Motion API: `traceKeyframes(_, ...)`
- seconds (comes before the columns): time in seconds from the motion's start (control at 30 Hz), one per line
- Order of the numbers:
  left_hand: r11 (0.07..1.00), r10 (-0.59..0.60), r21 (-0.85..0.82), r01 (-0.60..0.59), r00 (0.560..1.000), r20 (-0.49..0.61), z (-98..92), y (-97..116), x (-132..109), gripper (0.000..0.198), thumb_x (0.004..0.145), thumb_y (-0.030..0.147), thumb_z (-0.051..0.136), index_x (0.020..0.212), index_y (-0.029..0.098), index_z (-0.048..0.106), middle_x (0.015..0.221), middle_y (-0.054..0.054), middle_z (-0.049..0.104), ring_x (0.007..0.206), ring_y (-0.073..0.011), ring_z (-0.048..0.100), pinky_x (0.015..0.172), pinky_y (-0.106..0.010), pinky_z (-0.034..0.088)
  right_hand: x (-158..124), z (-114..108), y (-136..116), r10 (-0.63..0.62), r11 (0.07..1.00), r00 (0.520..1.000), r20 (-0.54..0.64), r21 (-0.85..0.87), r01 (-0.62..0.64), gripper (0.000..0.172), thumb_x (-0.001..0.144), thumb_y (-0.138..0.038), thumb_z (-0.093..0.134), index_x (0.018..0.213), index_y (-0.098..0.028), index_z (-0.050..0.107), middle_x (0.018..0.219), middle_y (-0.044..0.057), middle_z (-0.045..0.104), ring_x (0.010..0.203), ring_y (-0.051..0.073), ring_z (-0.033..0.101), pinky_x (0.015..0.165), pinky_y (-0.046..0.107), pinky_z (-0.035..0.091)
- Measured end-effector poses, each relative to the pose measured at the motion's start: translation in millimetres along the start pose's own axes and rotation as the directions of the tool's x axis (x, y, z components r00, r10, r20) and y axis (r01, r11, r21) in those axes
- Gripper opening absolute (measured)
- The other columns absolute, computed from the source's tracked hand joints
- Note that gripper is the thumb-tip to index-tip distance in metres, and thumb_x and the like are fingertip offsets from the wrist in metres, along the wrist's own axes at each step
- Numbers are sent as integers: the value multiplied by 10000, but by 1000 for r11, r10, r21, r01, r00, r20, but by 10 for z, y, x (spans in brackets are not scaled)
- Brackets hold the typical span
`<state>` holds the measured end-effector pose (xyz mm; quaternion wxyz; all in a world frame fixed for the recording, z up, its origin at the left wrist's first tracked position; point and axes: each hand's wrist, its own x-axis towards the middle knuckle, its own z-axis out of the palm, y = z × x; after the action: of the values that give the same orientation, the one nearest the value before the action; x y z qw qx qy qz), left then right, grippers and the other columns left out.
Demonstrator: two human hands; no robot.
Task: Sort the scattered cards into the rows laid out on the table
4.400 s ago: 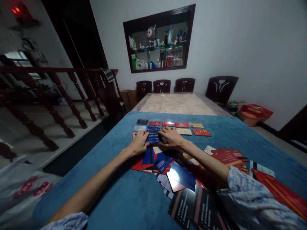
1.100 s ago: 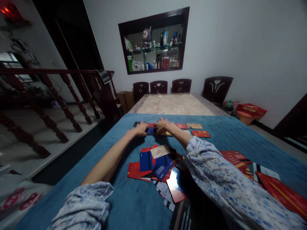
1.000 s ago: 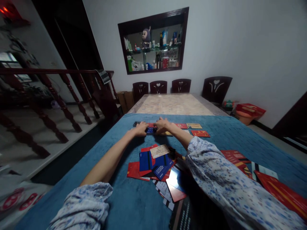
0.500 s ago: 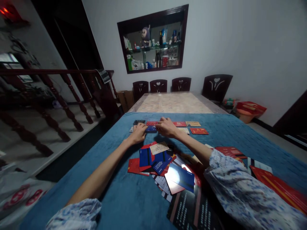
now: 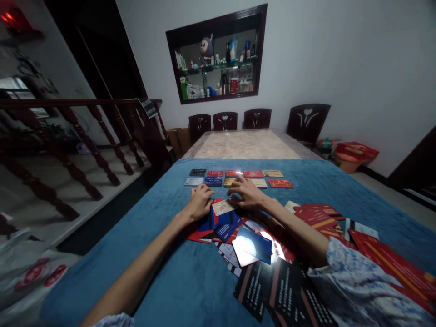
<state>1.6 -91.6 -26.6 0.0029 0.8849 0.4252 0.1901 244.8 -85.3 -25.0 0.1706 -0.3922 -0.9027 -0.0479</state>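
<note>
Both of my hands are above the near pile of cards on the blue cloth. My left hand is at the pile's upper left edge, its fingers loosely bent and apart, holding nothing I can see. Beneath and beside it are blue cards and red cards. My right hand is open, with the thumb apart from the bent fingers, at the right end of a beige card on top of the pile. Whether it touches this card I cannot tell. Beyond my hands, small card stacks lie in two rows, among them a dark blue stack.
A shiny blue card and black cards with white print lie nearer to me. Red cards spread out under and beyond my right forearm. Chairs stand around the table's far end. A white plastic bag is at the left.
Both hands have drawn back from the two rows toward the near pile. The right hand is now beside the beige card. More of the card stacks shows.
</note>
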Motion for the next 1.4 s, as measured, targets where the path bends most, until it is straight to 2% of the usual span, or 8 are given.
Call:
traceKeyframes(0.1,999,15,-32,-15,1000,-1,2,156,-105,225,923,172,530,1069,177,701,1090,-96,676,1132,-279,494,941,-484,369,-61,17,-5,-4,999,1000,-18,48,5,263,852,-379,624,1031,-225,740,1022,105,687,1032,282,467,831,408,328)
traceKeyframes(0.23,997,43,-69,-42,999,5,13,246,-230,200,921,176,540,1014,184,717,1068,-88,692,1129,-274,496,936,-473,367,-105,-31,-6,-28,994,999,43,109,23,318,836,-407,650,1081,-219,727,1089,107,682,1066,294,463,846,421,333)
traceKeyframes(0.33,994,71,-84,-71,997,3,18,255,-280,182,908,188,559,986,194,723,1086,-89,693,1145,-273,490,950,-470,370,-122,-60,-20,-49,988,996,75,147,37,322,824,-393,669,1086,-214,722,1104,105,679,1071,291,462,848,414,340)
traceKeyframes(0.53,994,62,-98,-56,997,55,-14,291,-291,143,875,247,621,970,203,717,1122,-82,681,1178,-287,480,998,-511,358,-132,-34,-58,-73,987,991,115,151,55,199,795,-322,696,952,-207,734,1037,87,685,999,263,462,843,391,328)
traceKeyframes(0.7,991,-4,-132,18,994,108,-28,291,-280,216,877,268,623,1067,204,702,1156,-88,654,1186,-286,460,1008,-534,358,-123,8,-36,-95,982,988,120,173,73,169,810,-317,682,923,-200,728,1016,84,680,965,246,459,842,376,330)
traceKeyframes(0.83,990,-4,-138,22,991,133,-12,238,-276,251,883,280,621,1107,205,704,1175,-95,638,1214,-296,433,1030,-556,351,-120,9,-9,-139,978,984,111,174,119,167,838,-328,658,928,-208,729,989,79,682,947,230,463,860,375,338)
traceKeyframes(1.03,991,12,-134,1,995,94,31,163,-286,273,886,286,620,1138,231,710,1210,-98,638,1312,-338,358,1051,-608,329,-112,-58,2,-197,965,976,91,192,177,199,875,-323,626,985,-204,742,954,82,714,932,226,497,864,373,373)
traceKeyframes(1.4,987,135,-82,-140,989,-56,47,130,-265,233,928,185,574,1074,230,750,999,-66,747,1236,-298,493,1024,-530,349,-99,-80,2,-200,962,978,52,199,186,264,922,-306,547,1006,-175,761,900,94,725,911,219,551,869,370,424)
